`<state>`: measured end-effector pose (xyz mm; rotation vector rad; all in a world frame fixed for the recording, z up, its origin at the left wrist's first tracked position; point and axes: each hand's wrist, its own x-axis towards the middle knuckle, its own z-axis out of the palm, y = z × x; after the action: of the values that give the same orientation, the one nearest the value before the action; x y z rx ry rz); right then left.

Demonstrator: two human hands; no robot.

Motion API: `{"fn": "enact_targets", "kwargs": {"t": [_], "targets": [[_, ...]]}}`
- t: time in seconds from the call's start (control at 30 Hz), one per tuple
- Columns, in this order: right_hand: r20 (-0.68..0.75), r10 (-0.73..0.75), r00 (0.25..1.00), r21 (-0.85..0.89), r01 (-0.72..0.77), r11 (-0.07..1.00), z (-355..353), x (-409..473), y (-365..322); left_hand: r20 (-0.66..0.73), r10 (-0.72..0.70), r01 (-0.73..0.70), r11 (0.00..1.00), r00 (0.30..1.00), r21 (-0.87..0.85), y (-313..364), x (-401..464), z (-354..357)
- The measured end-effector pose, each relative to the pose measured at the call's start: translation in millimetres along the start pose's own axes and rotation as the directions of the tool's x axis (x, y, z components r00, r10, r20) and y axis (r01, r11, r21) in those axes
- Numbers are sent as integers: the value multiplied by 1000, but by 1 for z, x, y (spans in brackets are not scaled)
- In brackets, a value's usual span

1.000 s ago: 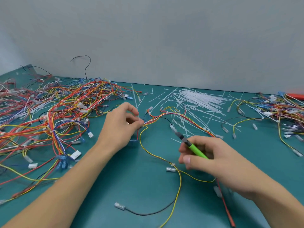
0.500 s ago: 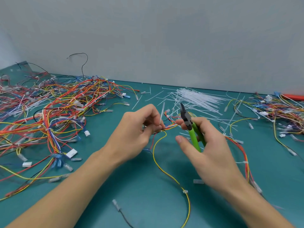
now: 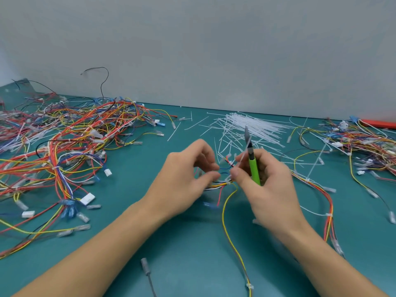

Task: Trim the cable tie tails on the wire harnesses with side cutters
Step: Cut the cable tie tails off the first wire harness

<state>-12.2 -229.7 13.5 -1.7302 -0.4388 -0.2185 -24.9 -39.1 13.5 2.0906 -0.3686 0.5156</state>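
Nearest us, a loose grey terminal lead (image 3: 144, 264) is lying on the teal worktop (image 3: 188, 254), and a yellow wire (image 3: 227, 211) is trailing from the near edge up toward our hands.

We are holding one wire harness (image 3: 220, 185) in the middle of the worktop. Our left hand (image 3: 186, 179) is pinching its wires between thumb and curled fingers. Our right hand (image 3: 265, 185) is wrapped around the green handles of the side cutters (image 3: 252, 166), with the thumb and forefinger also reaching to the bundle; motion blur is keeping us from telling whether they are actually gripping it.

The cable tie tail (image 3: 242, 157) is rising from the bundle between the two hands, slanting up and to the right, just left of the cutters. The cutters are standing nearly upright, nose pointing far; whether the blades are apart, we cannot tell. The right hand is the nearer one to the tail, so we judge the nose will have to tip down and left to meet the tail near its head.

Farther off, a harness pile (image 3: 70, 146) is spreading at far left, loose cable ties (image 3: 257, 127) at far centre, another harness heap (image 3: 364, 144) at far right.
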Motion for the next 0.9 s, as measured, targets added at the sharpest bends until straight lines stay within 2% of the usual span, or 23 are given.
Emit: {"fn": "enact_targets", "kwargs": {"t": [0.13, 0.23, 0.37, 0.47, 0.53, 0.57, 0.63, 0.67, 0.73, 0.8, 0.83, 0.87, 0.9], "targets": [[-35, 176, 984, 184, -167, 969, -9, 4, 3, -133, -153, 149, 988, 979, -36, -6, 5, -12], [-58, 230, 971, 192, -215, 957, -14, 5, 5, -139, -301, 286, 951, 943, -117, -8, 9, -17], [-95, 259, 961, 240, -230, 943, -16, 7, 4, 36, -485, 487, 871, 874, -60, -9, 8, -20], [-119, 264, 957, 266, -225, 937, -16, 8, 4, 214, -528, 564, 807, 822, -175, -8, 6, -22], [-127, 280, 951, 301, -232, 925, -16, 9, 3, 229, -492, 537, 815, 840, -217, -8, 6, -22], [-127, 296, 947, 328, -241, 913, -16, 9, 3, 179, -482, 513, 826, 857, -234, -8, 6, -20], [-137, 338, 931, 389, -263, 883, -15, 10, 2, -28, -468, 450, 864, 883, -225, -7, 6, -17], [-152, 359, 921, 413, -271, 869, -15, 10, 2, -159, -419, 395, 904, 894, -163, -4, 5, -16], [-193, 396, 898, 455, -276, 847, -14, 10, 2, -316, -194, 196, 980, 929, -26, 13, -1, -13], [-226, 420, 879, 496, -267, 826, -11, 10, 0, -278, 77, -80, 997, 957, 0, 40, -13, -2], [-239, 428, 871, 512, -261, 818, -9, 10, -1, -187, 166, -181, 981, 968, -68, 52, -21, 6], [-251, 434, 865, 516, -260, 816, -7, 10, -3, -41, 182, -186, 963, 982, -196, 61, -29, 15], [-258, 437, 862, 507, -264, 821, -6, 10, -4, 131, 131, -77, 932, 983, -354, 68, -34, 22]]}}
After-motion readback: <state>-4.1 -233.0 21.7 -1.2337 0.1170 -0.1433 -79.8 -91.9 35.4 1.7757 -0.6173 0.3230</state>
